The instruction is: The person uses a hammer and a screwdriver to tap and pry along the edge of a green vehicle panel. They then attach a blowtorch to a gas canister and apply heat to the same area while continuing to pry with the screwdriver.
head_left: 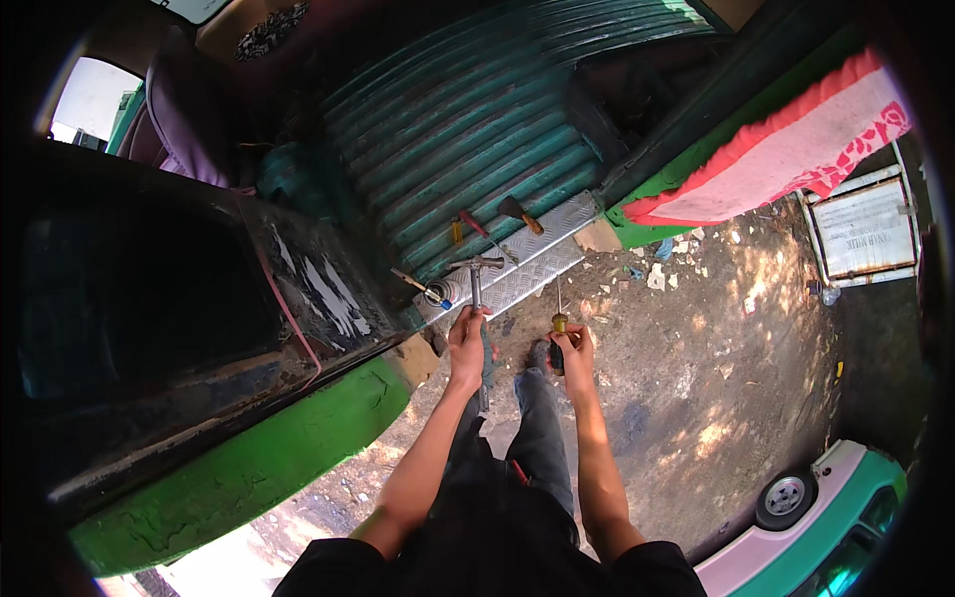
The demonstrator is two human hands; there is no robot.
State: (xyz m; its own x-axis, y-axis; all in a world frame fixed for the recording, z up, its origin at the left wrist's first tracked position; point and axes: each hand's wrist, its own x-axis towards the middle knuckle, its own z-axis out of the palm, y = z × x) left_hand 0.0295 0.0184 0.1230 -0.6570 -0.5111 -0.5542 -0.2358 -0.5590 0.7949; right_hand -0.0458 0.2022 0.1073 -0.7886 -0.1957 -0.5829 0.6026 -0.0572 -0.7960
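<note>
My left hand point(468, 346) is closed around the handle of a hammer point(476, 289). Its metal head points away from me, just above the ridged metal step plate point(515, 267) at the vehicle's doorway. To the right, my right hand point(573, 350) grips a screwdriver point(559, 324) by its yellow and dark handle, with the thin shaft pointing up and away. The screwdriver tip is close to the plate's outer edge; whether it touches cannot be told. On the doorway edge lie a red-handled tool point(472, 221), a wooden-handled scraper or brush point(523, 215) and a small yellow object point(457, 232).
Left of the hammer stands a small round container point(436, 293) with a brush-like stick by it. A ribbed green floor point(448, 139) stretches inside the vehicle. Green body panels point(249, 448) flank the doorway. A pink cloth point(766, 149) hangs at right; a car point(796, 527) is at lower right.
</note>
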